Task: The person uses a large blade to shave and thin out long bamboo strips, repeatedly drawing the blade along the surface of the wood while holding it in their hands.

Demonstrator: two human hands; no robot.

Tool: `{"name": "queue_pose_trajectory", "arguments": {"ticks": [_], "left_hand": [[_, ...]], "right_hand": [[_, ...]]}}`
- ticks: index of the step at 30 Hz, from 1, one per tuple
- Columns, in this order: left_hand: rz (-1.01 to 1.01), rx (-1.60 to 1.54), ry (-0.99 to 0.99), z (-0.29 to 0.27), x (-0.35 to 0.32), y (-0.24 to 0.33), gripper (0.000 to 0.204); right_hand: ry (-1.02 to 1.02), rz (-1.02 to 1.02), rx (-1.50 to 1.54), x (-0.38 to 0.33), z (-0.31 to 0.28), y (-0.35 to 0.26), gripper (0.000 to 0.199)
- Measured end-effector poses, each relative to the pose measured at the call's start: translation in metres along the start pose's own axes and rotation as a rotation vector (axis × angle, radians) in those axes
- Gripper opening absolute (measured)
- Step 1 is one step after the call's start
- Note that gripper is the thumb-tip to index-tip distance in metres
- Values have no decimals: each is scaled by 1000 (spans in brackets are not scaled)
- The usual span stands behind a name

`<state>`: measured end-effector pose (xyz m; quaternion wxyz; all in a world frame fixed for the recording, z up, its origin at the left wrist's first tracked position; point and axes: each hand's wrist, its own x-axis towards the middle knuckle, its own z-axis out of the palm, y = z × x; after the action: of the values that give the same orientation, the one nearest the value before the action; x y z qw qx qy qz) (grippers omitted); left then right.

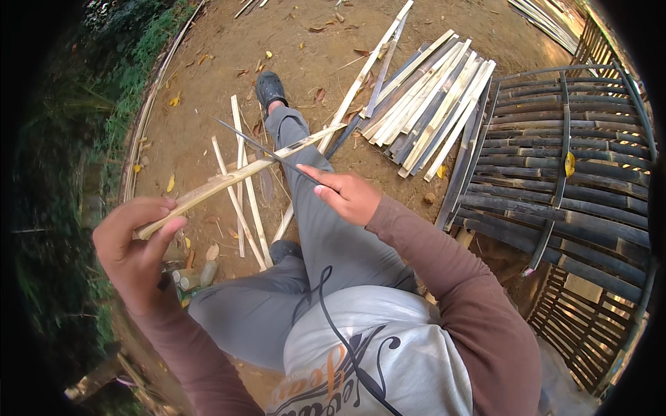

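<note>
Bare brown earth (pixel 229 41), scattered with dry leaves, spreads across the scene, with dense greenery (pixel 149 62) along the left. On the right stands a slatted bamboo frame (pixel 596 166), its dark slats crossed by thin battens, a yellow leaf (pixel 569 164) lying on it. Just left of that frame, toward the far side, a thick pile of split strips (pixel 430 104) is spread on the ground, some pale and some dark.

The left hand (pixel 135 239) grips the near left end of a long pale strip (pixel 222 182) between thumb and fingers. That strip slants up to the far right, its far end above the grey trousers (pixel 347 243). The right hand (pixel 350 196) is closed around a knife (pixel 250 139), forefinger stretched along it; the handle is hidden in the palm. The dark, narrow blade points far left and crosses the strip (whether its edge bites into the wood, I cannot tell). Beyond the left hand, several loose thin strips (pixel 238 201) cross one another on the earth, just left of the legs. One dark clog (pixel 269 89) shows at the far foot.
</note>
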<state>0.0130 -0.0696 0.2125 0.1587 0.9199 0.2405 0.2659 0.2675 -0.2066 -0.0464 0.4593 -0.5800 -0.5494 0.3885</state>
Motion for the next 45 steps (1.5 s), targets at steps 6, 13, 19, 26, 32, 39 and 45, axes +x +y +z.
{"name": "queue_pose_trajectory", "arguments": {"ticks": [6,13,19,26,32,39,45], "left_hand": [[-12,12,39,-7,-1,-18,26],[0,-35,8,0,-9,-11,31],[36,-44,-8,4,-9,-1,36],[-23,-51,47,0,-23,-7,37],[41,-62,2,0,-16,-17,40],[-22,-156,89,5,-28,-28,42],[-179,-665,636,74,-46,-41,28]], "right_hand": [[193,227,-286,38,-6,220,53],[-257,193,37,26,-52,47,51],[-230,329,-431,51,-82,173,52],[-273,17,-160,45,-49,80,53],[-84,310,-507,62,-61,236,56],[-275,80,-407,56,-60,92,69],[-174,371,-714,65,-79,121,66]]}}
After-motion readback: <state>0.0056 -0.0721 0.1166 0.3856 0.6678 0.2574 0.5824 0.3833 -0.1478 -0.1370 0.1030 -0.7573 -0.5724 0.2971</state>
